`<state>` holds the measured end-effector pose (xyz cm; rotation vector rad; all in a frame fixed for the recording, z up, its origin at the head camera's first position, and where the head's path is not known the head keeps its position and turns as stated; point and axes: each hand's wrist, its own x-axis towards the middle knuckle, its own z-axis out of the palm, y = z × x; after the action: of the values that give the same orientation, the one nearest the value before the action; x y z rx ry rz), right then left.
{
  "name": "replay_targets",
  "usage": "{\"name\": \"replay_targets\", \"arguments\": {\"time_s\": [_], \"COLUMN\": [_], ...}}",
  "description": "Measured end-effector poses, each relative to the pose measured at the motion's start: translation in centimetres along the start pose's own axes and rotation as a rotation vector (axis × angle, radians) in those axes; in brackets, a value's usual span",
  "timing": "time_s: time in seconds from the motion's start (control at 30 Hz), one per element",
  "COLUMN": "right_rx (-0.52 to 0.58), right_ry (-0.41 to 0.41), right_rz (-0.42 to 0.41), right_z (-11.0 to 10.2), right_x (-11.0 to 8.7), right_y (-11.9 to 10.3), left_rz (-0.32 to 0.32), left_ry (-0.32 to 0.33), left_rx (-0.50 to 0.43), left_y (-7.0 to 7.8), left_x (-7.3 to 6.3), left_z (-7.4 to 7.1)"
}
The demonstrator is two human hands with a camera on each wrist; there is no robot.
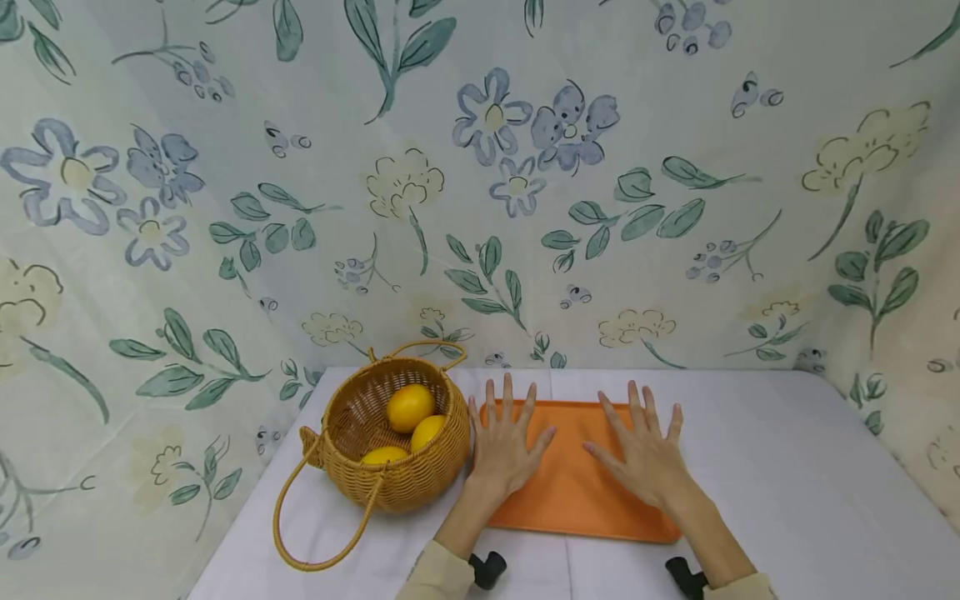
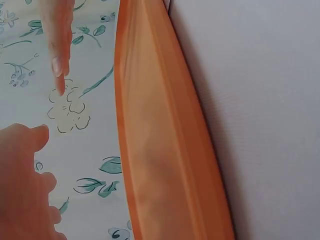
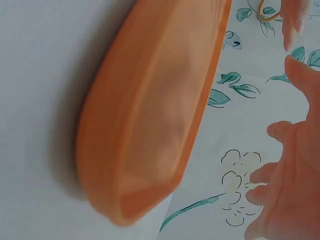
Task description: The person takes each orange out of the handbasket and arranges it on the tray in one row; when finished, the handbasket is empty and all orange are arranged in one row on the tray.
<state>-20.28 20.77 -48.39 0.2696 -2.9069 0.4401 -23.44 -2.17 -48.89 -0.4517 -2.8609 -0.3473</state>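
An orange rectangular tray (image 1: 573,508) lies on the white-covered table. Over its left part my left hand (image 1: 504,446) is spread, palm down, fingers pointing away and holding nothing. My right hand (image 1: 648,462) hovers over the tray's right part, its fingers likewise spread and bare. Both wrist views show the tray's side wall, with the left-view hand (image 2: 22,180) and right-view hand (image 3: 290,170) raised above it. Left of the tray stands a round wicker basket (image 1: 408,492), tilted toward me in this view, with three yellow lemons (image 1: 410,407) inside.
One looped basket handle (image 1: 318,567) hangs down onto the table at the front left; another arches at the back. A floral curtain (image 1: 480,250) rises behind the white tabletop (image 1: 787,483). Black wrist mounts (image 1: 489,571) sit under both forearms.
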Motion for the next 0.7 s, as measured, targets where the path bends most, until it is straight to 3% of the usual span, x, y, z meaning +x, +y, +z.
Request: {"name": "replay_targets", "arguments": {"time_s": [0.27,0.7], "right_rx": [0.069,0.263], "right_ry": [-0.081,-0.386], "right_rz": [0.049,0.202], "right_z": [-0.8,-1.0], "right_x": [-0.7,-2.2], "right_y": [2.2,6.2], "left_rz": [0.004,0.053], "left_ry": [-0.033,-0.071], "left_rx": [-0.026,-0.202], "left_y": [-0.2,-1.4], "left_x": [-0.1,-0.9], "left_z": [-1.6,-5.8]}}
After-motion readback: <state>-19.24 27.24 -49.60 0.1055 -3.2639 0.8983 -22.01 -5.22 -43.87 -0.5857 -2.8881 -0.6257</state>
